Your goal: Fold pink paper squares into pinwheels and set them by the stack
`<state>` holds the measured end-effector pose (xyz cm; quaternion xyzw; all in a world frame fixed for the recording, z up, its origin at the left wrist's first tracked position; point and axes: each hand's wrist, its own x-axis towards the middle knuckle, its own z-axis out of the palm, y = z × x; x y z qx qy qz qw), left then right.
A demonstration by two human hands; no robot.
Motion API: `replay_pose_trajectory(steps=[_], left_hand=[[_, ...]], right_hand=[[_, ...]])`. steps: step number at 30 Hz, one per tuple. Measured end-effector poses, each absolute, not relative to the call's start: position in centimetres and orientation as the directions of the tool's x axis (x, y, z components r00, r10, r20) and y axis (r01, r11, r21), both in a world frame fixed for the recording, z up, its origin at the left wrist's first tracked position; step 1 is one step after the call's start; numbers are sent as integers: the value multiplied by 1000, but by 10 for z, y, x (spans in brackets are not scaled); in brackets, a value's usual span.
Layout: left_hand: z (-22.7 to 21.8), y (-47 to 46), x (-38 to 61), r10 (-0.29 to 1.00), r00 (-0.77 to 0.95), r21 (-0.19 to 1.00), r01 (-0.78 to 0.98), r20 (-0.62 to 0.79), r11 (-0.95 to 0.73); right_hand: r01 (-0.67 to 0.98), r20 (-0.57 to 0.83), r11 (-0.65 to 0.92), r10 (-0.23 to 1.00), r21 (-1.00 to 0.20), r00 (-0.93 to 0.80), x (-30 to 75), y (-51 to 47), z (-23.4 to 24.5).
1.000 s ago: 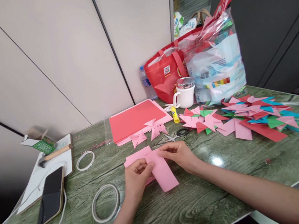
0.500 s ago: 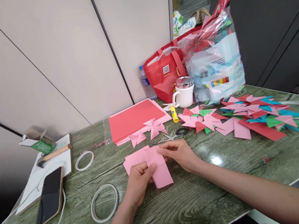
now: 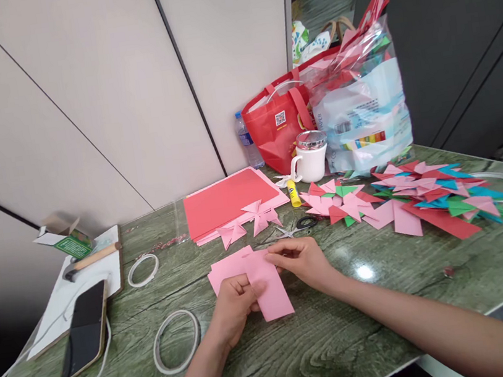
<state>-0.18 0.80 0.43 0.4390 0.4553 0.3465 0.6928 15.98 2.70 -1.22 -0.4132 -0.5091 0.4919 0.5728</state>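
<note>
We see a person's left hand loosely curled, its thumb lying over the left edge of a pink slip and the other fingers bent at its edge and partly hidden; the right hand pinches the slip's upper right edge between thumb and fingertips, the rest of its fingers half folded. The slip is between both hands, above the near middle of the table; its long axis runs away from us, the far end leaning slightly left, the near end pointing towards us and a little right; we cannot tell whether it touches the table.

Just behind and left of it lie pink papers; beyond are scissors, blades pointing left, and folded pink pieces beside a red sheet.

Farther back we find a yellow glue stick, a white mug, a red bag and a bottle; to the right, a heap of folded papers in pink, red, green and blue; to the left, a tape roll and a phone.
</note>
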Motion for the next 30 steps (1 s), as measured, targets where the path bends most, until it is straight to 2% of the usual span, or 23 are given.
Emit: replay_pose_trajectory(steps=[5,18,25,30], left_hand=[[4,6,-2,889,326,926,-86,-323,368],[1,7,-4,885,367,940,-73,-286,334],[1,10,-5,926,281,951,-107,-251,290],[-1,11,-5,944,224,963,-66,-242,263]], right_hand=[[-57,248,247,969,-967,-1,161,25,-11],[-128,202,195,978,-972,-47,162,27,-11],[-228,90,19,948,-973,-305,165,31,-9],[-174,50,-9,943,-985,-328,166,33,-12]])
